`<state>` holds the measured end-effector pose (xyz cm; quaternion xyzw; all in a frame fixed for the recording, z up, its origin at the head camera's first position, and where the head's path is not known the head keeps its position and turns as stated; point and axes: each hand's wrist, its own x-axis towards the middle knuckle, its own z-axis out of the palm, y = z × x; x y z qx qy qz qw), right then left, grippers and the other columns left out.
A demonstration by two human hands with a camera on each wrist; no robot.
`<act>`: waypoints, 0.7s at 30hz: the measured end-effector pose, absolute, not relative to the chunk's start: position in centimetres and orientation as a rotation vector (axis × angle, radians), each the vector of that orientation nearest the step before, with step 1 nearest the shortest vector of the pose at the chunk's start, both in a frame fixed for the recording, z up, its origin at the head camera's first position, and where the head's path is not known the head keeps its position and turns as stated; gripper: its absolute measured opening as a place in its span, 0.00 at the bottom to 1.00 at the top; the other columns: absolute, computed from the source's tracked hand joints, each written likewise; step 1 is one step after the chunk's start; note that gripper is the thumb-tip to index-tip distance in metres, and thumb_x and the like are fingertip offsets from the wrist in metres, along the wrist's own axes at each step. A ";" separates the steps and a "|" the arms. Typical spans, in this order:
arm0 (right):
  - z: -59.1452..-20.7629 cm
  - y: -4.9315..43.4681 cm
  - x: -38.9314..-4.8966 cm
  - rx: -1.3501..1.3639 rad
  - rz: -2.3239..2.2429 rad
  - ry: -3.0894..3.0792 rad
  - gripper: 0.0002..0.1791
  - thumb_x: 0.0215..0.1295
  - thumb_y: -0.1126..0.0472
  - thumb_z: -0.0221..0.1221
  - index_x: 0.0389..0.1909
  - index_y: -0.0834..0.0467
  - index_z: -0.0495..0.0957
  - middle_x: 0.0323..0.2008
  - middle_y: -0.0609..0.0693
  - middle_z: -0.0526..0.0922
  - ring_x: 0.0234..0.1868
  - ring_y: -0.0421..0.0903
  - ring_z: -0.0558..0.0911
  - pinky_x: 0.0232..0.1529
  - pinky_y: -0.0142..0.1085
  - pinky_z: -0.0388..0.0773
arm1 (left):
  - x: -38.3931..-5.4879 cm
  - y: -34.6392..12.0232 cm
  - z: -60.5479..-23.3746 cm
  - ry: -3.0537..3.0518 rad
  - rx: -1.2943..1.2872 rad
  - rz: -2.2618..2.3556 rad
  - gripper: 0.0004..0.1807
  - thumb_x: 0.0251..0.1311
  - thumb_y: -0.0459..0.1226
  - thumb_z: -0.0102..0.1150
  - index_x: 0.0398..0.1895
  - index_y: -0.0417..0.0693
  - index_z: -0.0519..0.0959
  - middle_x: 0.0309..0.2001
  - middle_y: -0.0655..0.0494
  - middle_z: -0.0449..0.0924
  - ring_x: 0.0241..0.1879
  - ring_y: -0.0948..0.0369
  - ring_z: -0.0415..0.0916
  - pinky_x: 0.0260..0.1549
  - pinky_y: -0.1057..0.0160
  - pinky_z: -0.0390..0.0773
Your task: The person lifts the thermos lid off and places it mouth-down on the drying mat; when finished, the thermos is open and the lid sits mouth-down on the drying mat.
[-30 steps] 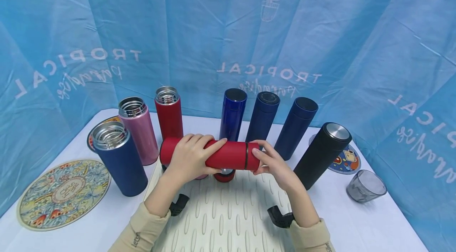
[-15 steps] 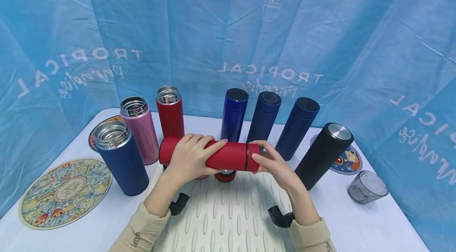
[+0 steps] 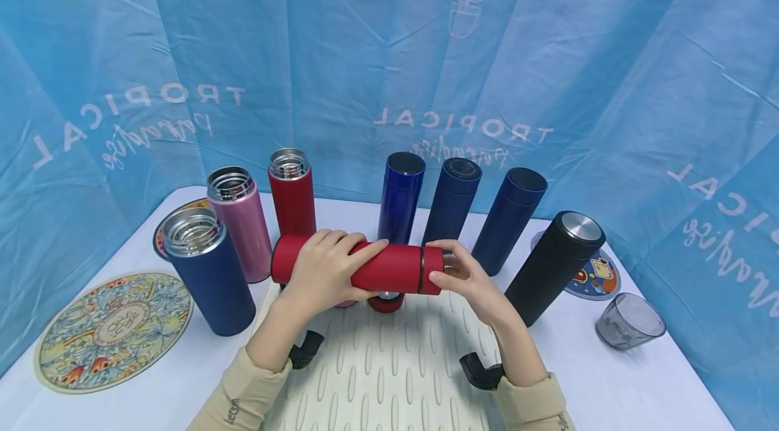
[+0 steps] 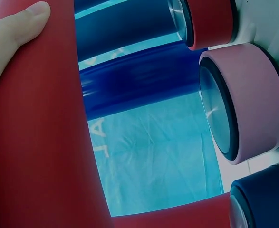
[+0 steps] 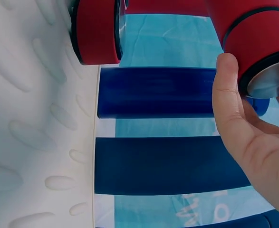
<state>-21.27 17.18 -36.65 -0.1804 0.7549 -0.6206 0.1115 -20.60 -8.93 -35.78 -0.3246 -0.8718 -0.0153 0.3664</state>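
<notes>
My left hand (image 3: 324, 270) grips a red thermos bottle (image 3: 389, 267) that lies sideways in the air over the pale mat. With my right hand (image 3: 473, 285) I hold the red lid (image 3: 431, 270) at the bottle's right end, thumb and fingers around its rim. A black ring marks the seam, and no gap shows there. In the right wrist view the lid's end (image 5: 272, 80) is a silver disc. Behind the bottle, a loose red lid (image 3: 386, 302), a pink lid (image 4: 260, 104) and a dark blue lid (image 4: 267, 197) stand on the mat.
At the left stand uncapped navy (image 3: 213, 289), pink (image 3: 243, 235) and red (image 3: 293, 201) bottles. Capped blue bottles (image 3: 402, 201) and a black bottle (image 3: 550, 268) are toward the right. A glass (image 3: 629, 323) stands far right, a round patterned placemat (image 3: 115, 329) lies left.
My right thumb has shifted down along the lid's side and the fingers have turned slightly around it. The bottle and my left hand stay nearly in place.
</notes>
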 end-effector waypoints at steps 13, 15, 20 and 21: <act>-37.0 17.3 -21.4 -0.815 -1.803 2.252 0.32 0.54 0.61 0.63 0.59 0.55 0.61 0.54 0.59 0.69 0.52 0.57 0.71 0.45 0.44 0.78 | -20.5 -9.2 -35.6 -2.266 -0.826 -0.108 0.41 0.26 0.59 0.73 0.53 0.60 0.77 0.38 0.53 0.81 0.35 0.54 0.78 0.39 0.54 0.78; -36.9 17.3 -21.3 -0.846 -1.781 2.293 0.32 0.52 0.62 0.64 0.58 0.55 0.62 0.55 0.58 0.68 0.53 0.57 0.70 0.47 0.45 0.77 | -20.6 -9.2 -35.6 -2.284 -0.828 -0.130 0.41 0.26 0.58 0.74 0.53 0.60 0.77 0.38 0.53 0.81 0.35 0.54 0.78 0.39 0.54 0.78; -36.7 17.1 -21.2 -0.877 -1.718 2.386 0.34 0.48 0.65 0.67 0.56 0.54 0.64 0.57 0.55 0.67 0.55 0.57 0.69 0.48 0.47 0.75 | -20.6 -9.2 -35.7 -2.332 -0.827 -0.188 0.42 0.24 0.57 0.75 0.53 0.59 0.78 0.38 0.53 0.81 0.35 0.54 0.79 0.39 0.53 0.78; -36.6 17.1 -21.1 -0.872 -1.710 2.394 0.34 0.48 0.66 0.67 0.56 0.54 0.64 0.57 0.54 0.67 0.55 0.57 0.69 0.48 0.46 0.75 | -20.6 -9.2 -35.7 -2.336 -0.826 -0.189 0.42 0.25 0.57 0.75 0.53 0.59 0.77 0.39 0.53 0.81 0.36 0.54 0.79 0.39 0.53 0.78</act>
